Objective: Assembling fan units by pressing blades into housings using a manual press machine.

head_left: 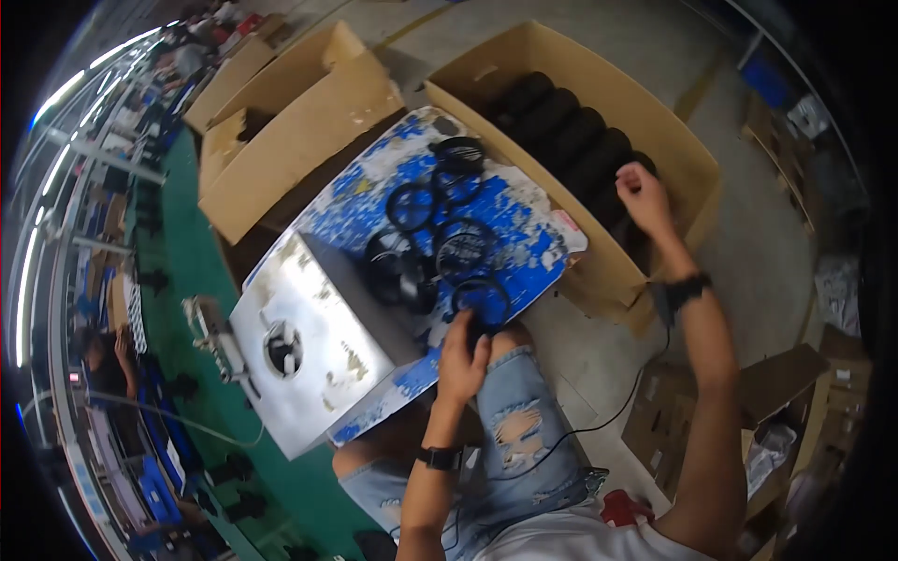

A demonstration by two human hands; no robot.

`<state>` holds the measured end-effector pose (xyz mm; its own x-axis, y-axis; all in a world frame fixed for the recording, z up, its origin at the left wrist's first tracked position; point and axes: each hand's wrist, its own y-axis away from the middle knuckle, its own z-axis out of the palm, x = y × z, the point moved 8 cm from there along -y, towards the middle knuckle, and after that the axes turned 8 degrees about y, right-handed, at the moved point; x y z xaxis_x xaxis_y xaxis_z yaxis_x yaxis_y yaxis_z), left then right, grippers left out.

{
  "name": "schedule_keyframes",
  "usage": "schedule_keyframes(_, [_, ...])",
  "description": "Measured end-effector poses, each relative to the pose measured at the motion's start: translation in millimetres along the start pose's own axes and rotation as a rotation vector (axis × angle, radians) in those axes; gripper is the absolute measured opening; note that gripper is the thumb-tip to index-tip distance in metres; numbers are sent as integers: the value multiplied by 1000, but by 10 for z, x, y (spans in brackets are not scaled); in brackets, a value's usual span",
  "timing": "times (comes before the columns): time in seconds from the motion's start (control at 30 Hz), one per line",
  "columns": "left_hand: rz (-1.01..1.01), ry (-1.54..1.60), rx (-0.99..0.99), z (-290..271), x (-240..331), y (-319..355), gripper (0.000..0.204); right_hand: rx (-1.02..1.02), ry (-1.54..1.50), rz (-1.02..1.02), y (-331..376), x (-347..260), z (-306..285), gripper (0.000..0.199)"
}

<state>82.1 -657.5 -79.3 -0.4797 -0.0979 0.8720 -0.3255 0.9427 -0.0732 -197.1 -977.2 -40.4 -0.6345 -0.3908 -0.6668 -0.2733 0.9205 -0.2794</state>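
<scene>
My left hand (460, 363) is at the near edge of a worn blue-and-white board (533, 266). Its thumb and fingers close on the near rim of a black ring (481, 301). Beyond it on the board lie several more black rings and round parts, among them a ring (410, 207) and a disc with a patterned face (463, 247). My right hand (645, 200) is over an open cardboard box (561, 56), close to a row of black round pieces (578, 131). Its fingers are curled in, and what they hold, if anything, cannot be made out.
A silvery metal box (318, 341) with a round hole stands on the board's left. Another open carton (299, 140) is at the far left, beside a green surface (210, 271). A thin cord (599, 425) runs from my right wristband. More cartons (673, 411) stand right.
</scene>
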Motion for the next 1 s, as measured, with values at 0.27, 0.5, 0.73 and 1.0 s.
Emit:
schedule_keyframes(0.27, [100,-311,81,247,-33,-43,59,-451,859,649,-443,2041,-217,33])
schedule_keyframes(0.5, [144,-460,94,365,-72,-29,58,-940,1083,407,-58,2827,773,69])
schedule_keyframes(0.73, [118,-478,44,408,-112,-49,57,-601,1152,381,-122,3020,899,51])
schedule_keyframes(1.0, [120,-444,35,509,-56,-82,58,-939,1006,243,-512,2345,511,33])
